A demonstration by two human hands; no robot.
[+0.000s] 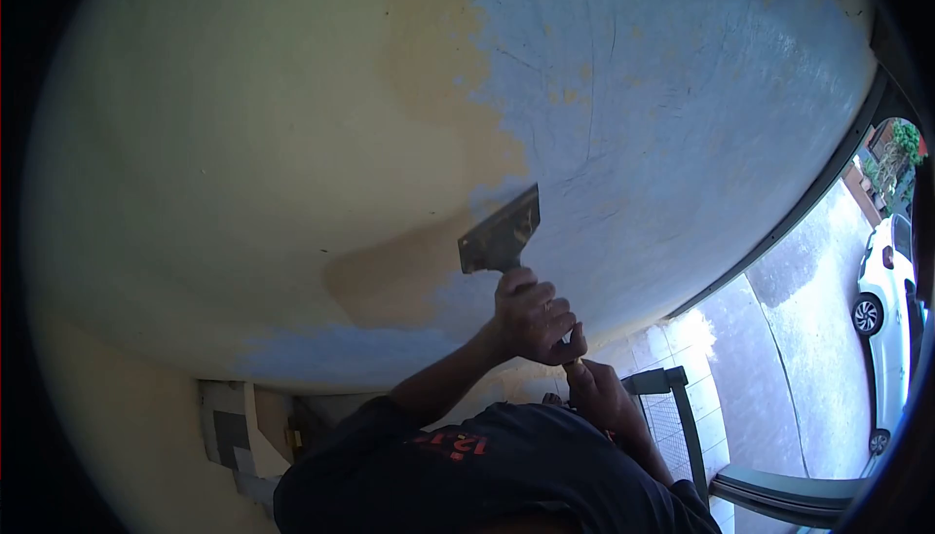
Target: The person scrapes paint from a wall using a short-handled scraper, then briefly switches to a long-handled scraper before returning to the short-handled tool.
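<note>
Both my hands are closed on a wide-bladed scraper, its blade [502, 235] pressed flat or nearly flat against the wall [623, 135]. My left hand [536, 317] wraps round the upper handle just below the blade. Lower down, near the handle's end, my right hand [594, 390] grips it. Around the blade, the wall shows a yellowish coating to the left and patchy bluish surface to the right. A darker tan patch [385, 281] lies left of the blade. Thin scratches run across the bluish part.
A dark frame [813, 198] borders the wall on the right. Beyond it are pavement [808, 339] and a parked white car [888, 339]. A dark metal rail [687, 417] stands by my right arm, over light floor tiles. Boxy items [255, 427] sit at lower left.
</note>
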